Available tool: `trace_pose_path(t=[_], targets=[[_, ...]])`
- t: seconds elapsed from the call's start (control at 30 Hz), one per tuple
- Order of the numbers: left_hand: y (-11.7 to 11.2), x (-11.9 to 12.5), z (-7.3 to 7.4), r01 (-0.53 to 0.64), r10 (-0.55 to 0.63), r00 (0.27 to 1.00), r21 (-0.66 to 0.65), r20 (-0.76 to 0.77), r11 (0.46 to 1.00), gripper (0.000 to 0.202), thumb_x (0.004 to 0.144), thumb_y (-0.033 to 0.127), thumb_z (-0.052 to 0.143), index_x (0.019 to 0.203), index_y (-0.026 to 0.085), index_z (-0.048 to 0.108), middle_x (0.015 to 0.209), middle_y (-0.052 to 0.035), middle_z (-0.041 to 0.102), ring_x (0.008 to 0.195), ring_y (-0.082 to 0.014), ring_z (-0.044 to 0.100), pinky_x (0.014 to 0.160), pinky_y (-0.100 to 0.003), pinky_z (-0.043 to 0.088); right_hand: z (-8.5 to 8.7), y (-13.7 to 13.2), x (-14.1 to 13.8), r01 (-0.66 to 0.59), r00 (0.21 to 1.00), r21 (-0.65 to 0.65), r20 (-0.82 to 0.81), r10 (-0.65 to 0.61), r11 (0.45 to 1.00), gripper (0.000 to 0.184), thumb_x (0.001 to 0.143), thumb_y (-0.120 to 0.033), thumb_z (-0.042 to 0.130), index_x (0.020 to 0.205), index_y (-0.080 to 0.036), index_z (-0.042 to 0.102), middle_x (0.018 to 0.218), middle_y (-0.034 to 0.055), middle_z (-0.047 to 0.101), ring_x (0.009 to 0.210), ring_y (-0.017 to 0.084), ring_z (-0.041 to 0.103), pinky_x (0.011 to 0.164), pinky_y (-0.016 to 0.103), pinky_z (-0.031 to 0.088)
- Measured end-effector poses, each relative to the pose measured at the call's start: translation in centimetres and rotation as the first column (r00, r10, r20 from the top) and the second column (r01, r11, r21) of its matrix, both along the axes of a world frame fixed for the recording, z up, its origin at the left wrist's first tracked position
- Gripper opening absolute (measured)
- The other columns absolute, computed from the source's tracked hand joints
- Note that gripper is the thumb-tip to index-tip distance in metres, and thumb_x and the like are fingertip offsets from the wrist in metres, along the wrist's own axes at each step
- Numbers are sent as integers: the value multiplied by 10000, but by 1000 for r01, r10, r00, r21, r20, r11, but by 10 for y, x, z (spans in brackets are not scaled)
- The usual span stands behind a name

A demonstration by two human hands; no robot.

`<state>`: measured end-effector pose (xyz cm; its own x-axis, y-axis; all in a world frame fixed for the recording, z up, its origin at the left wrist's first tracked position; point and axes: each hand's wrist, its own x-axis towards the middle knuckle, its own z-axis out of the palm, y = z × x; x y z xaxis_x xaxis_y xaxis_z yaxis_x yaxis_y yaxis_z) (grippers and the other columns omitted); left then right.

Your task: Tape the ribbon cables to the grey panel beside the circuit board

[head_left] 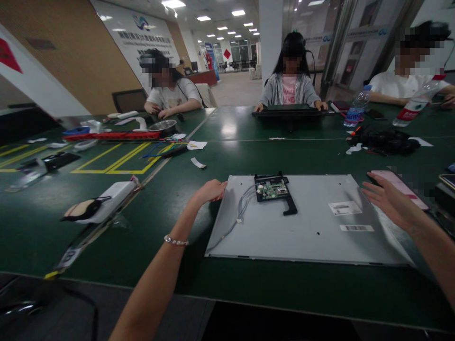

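A grey metal-backed display panel (309, 244) lies flat on the green table. On its back, near the far edge, sits a green circuit board (273, 190) in a black plastic bracket (289, 204). Grey cables (239, 215) run from the board to the panel's near left corner. With curled fingers, my left hand (211, 190) grips the panel's far left edge; the fingertips are partly hidden. At the right edge, my right hand (389, 196) is open, its fingers stretched out beside the panel. Whether it touches the edge I cannot tell.
A pink phone (400, 189) lies beyond my right hand. To the left rests a white power strip-like object (106, 201). Black cables (386, 140) and two bottles (357, 106) stand farther right. Three people sit across the table, one holding a dark flat screen (290, 112).
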<state>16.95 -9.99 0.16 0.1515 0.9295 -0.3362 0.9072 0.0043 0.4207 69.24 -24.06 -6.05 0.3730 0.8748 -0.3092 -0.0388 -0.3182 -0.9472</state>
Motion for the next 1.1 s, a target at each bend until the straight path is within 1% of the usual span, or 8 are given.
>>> trace_pose_path(t=[0.2,0.37,0.5,0.57,0.7,0.87,1.0,1.1], targets=[[0,8,-2,-25,26,999,-22,19,999,512,893,461,398,478,179,496,445,-26,493,378,-113,412,437,-239,324,5,-2,-4,23,997,15,67,-24,1000,621,875,-603,408,1449,-385,316,1548,75,353,1377,254,391,1113,354,323],[-4,15,-2,1,0,999,-29,50,1000,505,908,436,368,508,165,514,434,-3,465,377,-98,396,436,-227,307,6,-4,-4,18,988,44,153,-25,999,689,857,-650,406,1465,-344,300,1572,83,306,1395,271,357,1123,352,307],[-6,19,-2,15,-12,996,-34,83,999,490,894,450,395,520,160,519,446,1,473,380,-93,398,430,-222,305,6,-6,-5,13,971,26,240,-19,1000,724,845,-681,405,1470,-331,294,1571,92,304,1384,296,373,1128,362,299],[-6,20,-4,21,-17,995,-38,95,999,488,886,457,408,515,160,519,449,-2,479,378,-93,402,430,-222,307,6,-7,-7,7,961,51,275,-21,999,709,850,-685,392,1460,-333,309,1563,83,320,1387,288,370,1129,354,299],[-4,20,-7,35,-32,996,-39,89,999,477,878,449,420,507,165,517,452,-5,486,374,-95,410,421,-223,307,2,-8,-7,3,952,112,303,-37,994,673,849,-658,448,1439,-350,347,1540,41,359,1378,264,386,1129,345,301],[-4,22,-7,47,-43,996,-52,77,998,448,873,421,437,509,171,511,452,-2,485,376,-94,416,419,-217,314,-3,-7,-7,-5,906,65,422,-23,998,636,883,-609,450,1456,-358,337,1533,50,367,1382,255,373,1123,378,296],[-6,27,-5,47,-41,995,-60,89,997,432,865,419,453,515,171,511,452,1,483,373,-92,411,419,-216,312,-2,-6,-8,-16,868,22,496,3,1000,630,902,-564,440,1472,-319,332,1546,103,335,1374,291,385,1107,377,315],[-8,31,-5,47,-41,994,-62,106,997,429,869,415,447,525,170,518,457,2,485,368,-91,406,421,-219,316,-1,-5,-9,-13,845,0,535,11,1000,648,893,-572,442,1476,-314,326,1547,102,335,1356,320,406,1090,409,350]])
